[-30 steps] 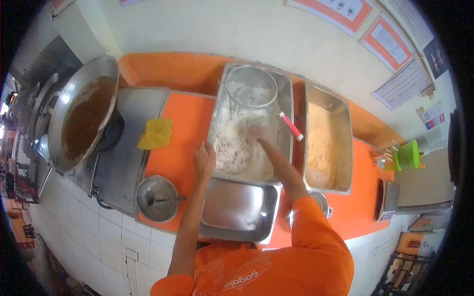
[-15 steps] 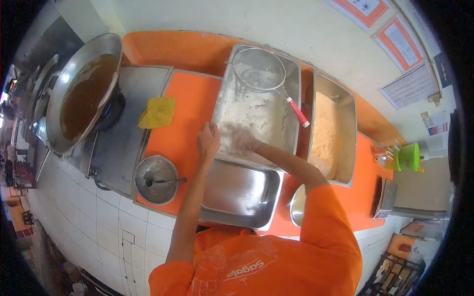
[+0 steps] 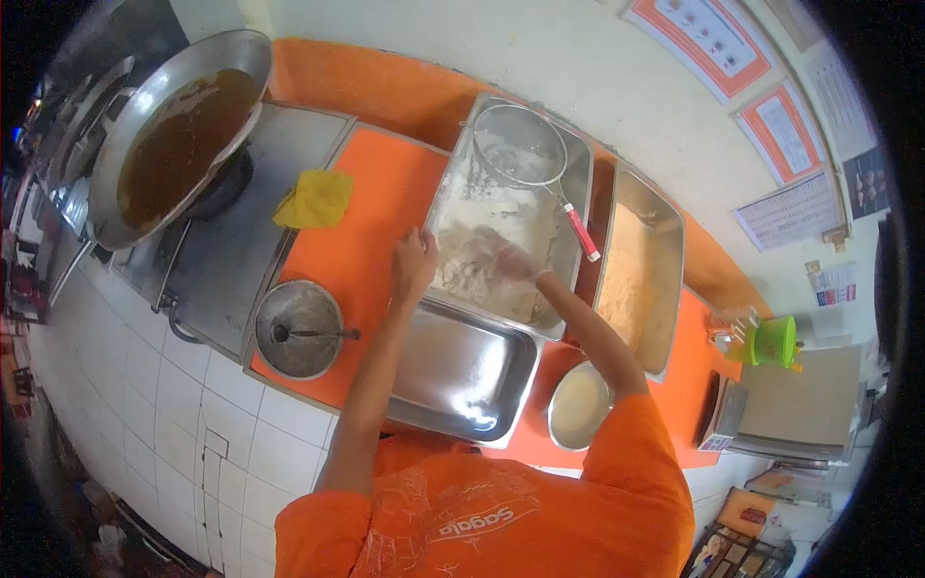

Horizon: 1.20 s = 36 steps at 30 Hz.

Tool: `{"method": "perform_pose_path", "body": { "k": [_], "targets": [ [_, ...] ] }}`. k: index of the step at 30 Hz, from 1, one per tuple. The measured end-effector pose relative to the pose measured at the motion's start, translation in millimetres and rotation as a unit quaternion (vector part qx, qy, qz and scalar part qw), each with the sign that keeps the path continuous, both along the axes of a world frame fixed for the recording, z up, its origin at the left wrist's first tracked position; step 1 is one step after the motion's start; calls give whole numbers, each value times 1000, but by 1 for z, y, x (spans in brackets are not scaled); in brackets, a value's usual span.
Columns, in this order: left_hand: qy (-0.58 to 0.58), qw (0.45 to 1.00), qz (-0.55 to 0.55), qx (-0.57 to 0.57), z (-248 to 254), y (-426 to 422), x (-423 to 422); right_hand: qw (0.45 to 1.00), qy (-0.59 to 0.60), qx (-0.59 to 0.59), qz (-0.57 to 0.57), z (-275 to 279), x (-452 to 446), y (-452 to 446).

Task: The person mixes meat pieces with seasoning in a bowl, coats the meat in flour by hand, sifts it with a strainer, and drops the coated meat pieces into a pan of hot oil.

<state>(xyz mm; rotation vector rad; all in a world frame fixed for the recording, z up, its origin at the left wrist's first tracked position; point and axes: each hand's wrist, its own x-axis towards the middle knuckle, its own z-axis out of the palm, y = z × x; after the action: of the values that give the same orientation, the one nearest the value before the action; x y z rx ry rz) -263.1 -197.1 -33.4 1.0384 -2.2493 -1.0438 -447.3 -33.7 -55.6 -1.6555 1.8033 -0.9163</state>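
Flour is lying around the right hand, too blurred for me to tell its grip. The left hand is resting half-curled by the tray, hold unclear. Beyond the right hand a sieve is sitting; wide sweeps could be knocking it.

R hand blurred in wht powder, L hand at tray edge.

The person wears a bright orange shirt across 6 o'clock, its short left sleeve at 7 and its right sleeve between 4 and 5. White lettering at 6 o'clock reads "Sagala", slanting up towards 2; a thin pale line print lies towards its 10 o'clock.
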Motion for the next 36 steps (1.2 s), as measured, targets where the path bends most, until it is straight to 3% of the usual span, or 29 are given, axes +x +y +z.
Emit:
{"method": "perform_pose_path", "body": {
  "k": [2, 5, 7, 11, 15, 18, 21, 24, 27, 28, 30, 32, 34, 36],
  "targets": [
    [3, 1000, -3, 5, 1, 1, 1, 994, -104, -10, -39, 10, -2, 1],
    [10, 1000, -4, 10, 4, 3, 0, 989, 121, 36, -81, -6, -33, -4],
    [11, 1000, -4, -4, -3, 2, -2, 963, 255, 46, -80, -72, -36, -15],
    [31, 1000, 4, -3, -8, 0, -3, 934, 334, 80, -99, -74, 54, -31],
    [13, 1000, -11, -2, 2, 3, 1, 956, 260, 104, -83, -50, 66, -21],
    [29, 1000, 5, -11, -5, -1, -2, 992, 112, 15, -58, -38, 38, -18],
    [18, 1000, 14, 7, -6, -1, -2, 953, 202, 224, -5, -43, -20, -22],
    [15, 999, 6, 34, -3, 3, 2, 950, 198, 242, -12, -3, -24, -10],
    [6, 999, 1, 45, 5, -3, -3, 986, 138, 97, -18, 24, -14, 4],
    [5, 999, 5, 38, 6, -2, -1, 995, 26, 96, 1, 45, -4, 2],
    [6, 999, 10, 35, 1, 2, 3, 990, 17, 102, 100, 52, 8, 4],
    [21, 999, 12, 33, -8, 3, 0, 975, 102, 143, 138, 30, 21, 21],
    [6, 999, 8, 35, -7, 2, -1, 927, 285, 213, 120, -23, 34, 38],
    [-1, 1000, 10, 28, -8, 3, -1, 894, 404, 189, 36, -26, 51, 31]
  ]
}}
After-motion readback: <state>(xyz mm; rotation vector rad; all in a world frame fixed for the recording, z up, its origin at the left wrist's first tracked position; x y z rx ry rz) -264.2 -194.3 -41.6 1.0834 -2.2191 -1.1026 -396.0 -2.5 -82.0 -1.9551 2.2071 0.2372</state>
